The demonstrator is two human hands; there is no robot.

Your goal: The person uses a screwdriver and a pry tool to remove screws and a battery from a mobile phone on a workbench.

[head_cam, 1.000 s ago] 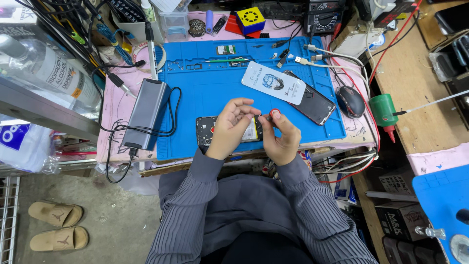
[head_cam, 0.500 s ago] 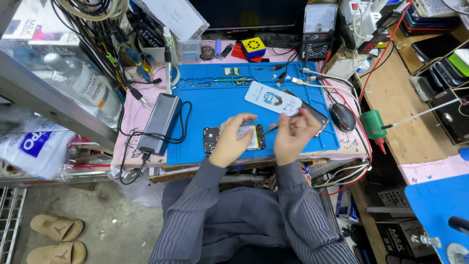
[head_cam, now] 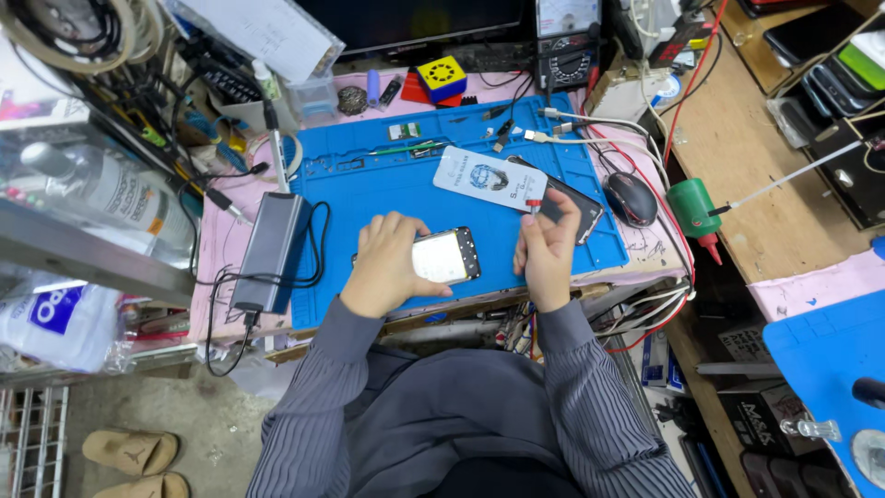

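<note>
The phone point(head_cam: 444, 255) lies flat on the blue mat point(head_cam: 369, 198) near the front edge of the worktop point(head_cam: 747, 175), its long axis running left to right, with one short end toward the right hand and the other under the left hand. Its pale face is up; whether that is a screen or a bare back panel is hard to tell from here. The left hand point(head_cam: 387, 267) covers the phone's left end, fingers curled over the far long edge and thumb at the near edge, clamped on it. The right hand point(head_cam: 546, 249) is well apart from the left, closed round a small screwdriver point(head_cam: 532, 205) with a red collar, held upright with its top end pointing away from the person, just right of the phone and not touching it.

Behind the hands lie a white card point(head_cam: 484, 177) and a dark phone point(head_cam: 564, 198), both angled down to the right. A computer mouse point(head_cam: 631, 198) sits at the mat's right edge. A grey power pack point(head_cam: 270, 251) with looped black cable lies along the mat's left edge. Bare mat shows between the phone and the card, and left of the left hand toward the cable.
</note>
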